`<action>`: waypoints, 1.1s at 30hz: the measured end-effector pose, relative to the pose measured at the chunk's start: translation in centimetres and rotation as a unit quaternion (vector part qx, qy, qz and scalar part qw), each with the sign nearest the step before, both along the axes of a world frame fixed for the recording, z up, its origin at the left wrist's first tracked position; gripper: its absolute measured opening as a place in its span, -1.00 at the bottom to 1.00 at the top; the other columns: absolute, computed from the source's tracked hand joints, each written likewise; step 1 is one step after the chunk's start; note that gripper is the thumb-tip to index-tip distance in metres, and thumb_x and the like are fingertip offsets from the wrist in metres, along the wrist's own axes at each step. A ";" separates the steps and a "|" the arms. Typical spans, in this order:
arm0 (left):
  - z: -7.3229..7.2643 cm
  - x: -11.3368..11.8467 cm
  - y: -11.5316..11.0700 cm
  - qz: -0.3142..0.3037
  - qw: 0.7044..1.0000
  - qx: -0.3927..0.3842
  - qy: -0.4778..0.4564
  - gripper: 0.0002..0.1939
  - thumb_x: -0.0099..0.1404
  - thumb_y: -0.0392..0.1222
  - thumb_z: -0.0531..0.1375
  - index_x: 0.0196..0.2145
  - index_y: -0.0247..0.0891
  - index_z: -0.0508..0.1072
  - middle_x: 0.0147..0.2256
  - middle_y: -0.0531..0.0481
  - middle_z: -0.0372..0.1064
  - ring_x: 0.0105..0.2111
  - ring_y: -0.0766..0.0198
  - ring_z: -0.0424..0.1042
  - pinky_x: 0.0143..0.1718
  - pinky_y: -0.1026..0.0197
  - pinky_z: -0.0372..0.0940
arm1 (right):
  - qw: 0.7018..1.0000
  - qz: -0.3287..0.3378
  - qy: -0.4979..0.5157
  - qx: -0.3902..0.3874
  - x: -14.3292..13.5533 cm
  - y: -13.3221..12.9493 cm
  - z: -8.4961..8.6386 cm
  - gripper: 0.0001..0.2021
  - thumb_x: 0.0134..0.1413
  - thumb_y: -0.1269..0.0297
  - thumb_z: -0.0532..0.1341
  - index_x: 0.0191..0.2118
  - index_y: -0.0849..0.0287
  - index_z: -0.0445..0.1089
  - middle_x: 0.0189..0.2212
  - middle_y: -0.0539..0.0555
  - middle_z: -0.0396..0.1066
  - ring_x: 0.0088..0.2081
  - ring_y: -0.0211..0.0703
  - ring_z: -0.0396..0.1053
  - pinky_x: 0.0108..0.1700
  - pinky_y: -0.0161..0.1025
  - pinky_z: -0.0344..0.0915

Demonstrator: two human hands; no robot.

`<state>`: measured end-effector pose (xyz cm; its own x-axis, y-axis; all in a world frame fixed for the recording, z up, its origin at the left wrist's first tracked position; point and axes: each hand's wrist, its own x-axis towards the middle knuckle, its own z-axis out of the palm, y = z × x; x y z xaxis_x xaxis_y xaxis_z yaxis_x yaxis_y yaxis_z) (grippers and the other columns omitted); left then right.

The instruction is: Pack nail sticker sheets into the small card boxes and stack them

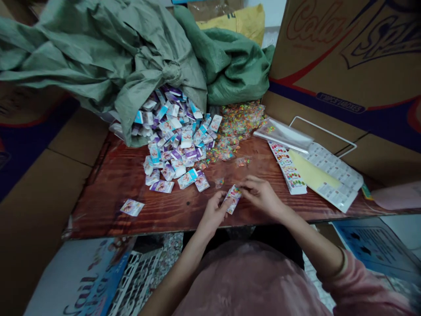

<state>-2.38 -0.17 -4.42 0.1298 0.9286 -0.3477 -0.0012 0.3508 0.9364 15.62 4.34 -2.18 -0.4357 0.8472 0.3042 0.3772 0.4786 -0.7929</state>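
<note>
A small printed cardboard box [232, 202] is pinched between the thumb and fingers of my left hand [214, 211], just above the table's front edge. Brightly coloured bits show at its upper end. My right hand [261, 196] has its fingertips pressed together at that end; what lies between them is too small to make out. Just beyond the hands lies a clear packet of coloured pieces [219, 181], with another packet [242, 162] farther back. One similar printed box [132, 207] lies alone to the left.
A heap of small boxes [186, 138] spills from a grey-green sack [154, 57]. Beside it are piled packets [241, 120] and a green sack [233, 66]. Clear plastic sleeves [286, 135], sticker sheets [288, 171] and a large carton [342, 61] stand right.
</note>
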 end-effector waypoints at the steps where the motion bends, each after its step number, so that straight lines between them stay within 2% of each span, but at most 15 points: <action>1: 0.1 0.1 0.0 -0.004 1.000 0.007 0.000 -0.61 0.13 0.09 0.21 -0.25 -0.28 0.35 -0.53 0.13 0.29 -0.68 0.49 0.14 -0.69 0.41 0.03 | 0.999 -0.011 -0.018 0.024 -0.1 -0.4 0.1 -0.83 0.18 0.35 0.14 -0.20 0.16 0.48 -0.33 0.07 0.41 -0.31 -0.22 0.41 -0.30 -0.33 0.32; 3: 0.1 0.4 0.0 -0.009 1.000 0.020 0.003 -0.66 0.15 0.05 0.21 -0.27 -0.28 0.36 -0.50 0.11 0.31 -0.64 0.48 0.16 -0.65 0.40 0.07 | 0.997 -0.030 -0.041 0.053 -0.3 -1.0 0.0 -0.83 0.19 0.38 0.13 -0.20 0.16 0.47 -0.35 0.08 0.40 -0.32 -0.22 0.40 -0.29 -0.32 0.33; 6: 0.1 0.9 0.0 -0.004 0.999 0.046 0.006 -0.71 0.14 0.00 0.22 -0.31 -0.28 0.37 -0.45 0.07 0.34 -0.57 0.45 0.22 -0.59 0.40 0.10 | 0.995 -0.019 -0.057 0.076 -0.6 -1.5 -0.4 -0.83 0.20 0.41 0.11 -0.18 0.14 0.45 -0.34 0.08 0.44 -0.28 -0.20 0.42 -0.22 -0.28 0.36; 9: 0.3 1.2 -0.2 0.004 0.998 0.058 0.007 -0.71 0.12 -0.01 0.24 -0.32 -0.28 0.37 -0.45 0.06 0.34 -0.55 0.43 0.23 -0.58 0.39 0.11 | 0.993 -0.017 -0.063 0.100 -0.6 -1.8 -0.8 -0.77 0.20 0.41 0.12 -0.06 0.09 0.40 -0.27 0.09 0.47 -0.20 -0.14 0.42 -0.12 -0.20 0.36; 11: 0.5 1.4 -0.2 0.000 0.999 0.046 0.007 -0.70 0.12 0.00 0.23 -0.30 -0.27 0.37 -0.47 0.08 0.33 -0.58 0.44 0.21 -0.59 0.39 0.11 | 0.990 -0.046 -0.065 0.113 -0.5 -2.0 -0.9 -0.70 0.18 0.38 0.15 0.03 0.06 0.35 -0.23 0.09 0.47 -0.17 -0.11 0.41 -0.06 -0.11 0.35; 14: 0.9 1.6 -0.2 0.003 0.999 0.038 0.001 -0.70 0.11 0.01 0.25 -0.31 -0.27 0.36 -0.48 0.09 0.34 -0.59 0.44 0.21 -0.57 0.38 0.11 | 0.986 -0.079 -0.052 0.135 -0.4 -2.4 -1.1 -0.64 0.19 0.39 0.14 0.10 0.01 0.29 -0.22 0.07 0.47 -0.16 -0.12 0.41 0.12 0.04 0.23; 16: 1.1 1.8 -0.1 0.012 0.999 0.044 -0.005 -0.68 0.10 0.03 0.26 -0.33 -0.27 0.37 -0.47 0.08 0.35 -0.57 0.43 0.24 -0.56 0.38 0.13 | 0.988 -0.067 -0.045 0.135 -0.4 -2.8 -1.3 -0.62 0.22 0.43 0.07 0.11 -0.03 0.27 -0.23 0.03 0.48 -0.17 -0.18 0.44 0.22 0.08 0.11; 19: 1.2 1.9 -0.1 0.016 0.999 0.042 -0.015 -0.65 0.07 0.06 0.28 -0.34 -0.27 0.38 -0.46 0.07 0.35 -0.56 0.43 0.25 -0.55 0.37 0.12 | 0.992 -0.036 -0.038 0.113 -0.3 -3.1 -1.6 -0.59 0.23 0.47 0.02 0.13 -0.06 0.26 -0.16 0.01 0.49 -0.14 -0.22 0.45 0.27 0.08 0.02; 22: 0.9 2.0 -0.3 0.010 0.999 0.012 -0.028 -0.60 0.06 0.11 0.27 -0.30 -0.26 0.38 -0.48 0.09 0.33 -0.61 0.46 0.21 -0.60 0.39 0.09 | 0.996 -0.024 -0.020 0.078 0.0 -3.2 -1.4 -0.59 0.23 0.42 0.05 0.16 -0.05 0.23 -0.14 0.01 0.50 -0.12 -0.21 0.46 0.27 0.09 0.00; 27: 0.1 2.3 -0.8 0.037 0.993 -0.059 -0.095 -0.50 0.16 0.26 0.12 -0.23 -0.25 0.36 -0.53 0.13 0.28 -0.65 0.46 0.22 -0.67 0.40 0.06 | 0.998 -0.017 -0.024 0.063 0.0 -3.6 -0.7 -0.58 0.22 0.40 0.08 0.17 -0.05 0.21 -0.17 0.00 0.52 -0.13 -0.19 0.45 0.28 0.11 -0.05; 30: 0.1 2.3 -0.7 0.029 0.987 -0.074 -0.138 -0.59 0.17 0.18 0.15 -0.25 -0.24 0.36 -0.53 0.13 0.28 -0.65 0.45 0.23 -0.67 0.39 0.07 | 0.998 -0.048 -0.001 0.043 -0.4 -4.1 -0.6 -0.62 0.21 0.39 0.09 0.12 -0.06 0.27 -0.19 0.00 0.51 -0.13 -0.17 0.44 0.27 0.12 -0.06; 33: 0.5 2.2 -0.5 0.000 0.984 -0.085 -0.154 -0.71 0.15 0.04 0.17 -0.33 -0.25 0.36 -0.55 0.13 0.28 -0.67 0.45 0.24 -0.69 0.39 0.07 | 0.984 -0.126 0.112 -0.054 -0.7 -4.2 -0.9 -0.49 0.08 0.29 0.25 0.16 -0.02 0.20 -0.26 0.02 0.48 -0.16 -0.14 0.42 0.13 0.02 0.19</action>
<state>-0.22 -0.64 -3.89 0.2530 0.8608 -0.4415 -0.2761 0.5016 0.8198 14.92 0.18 -3.10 -0.1395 0.9527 0.2701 0.2840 0.2998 -0.9108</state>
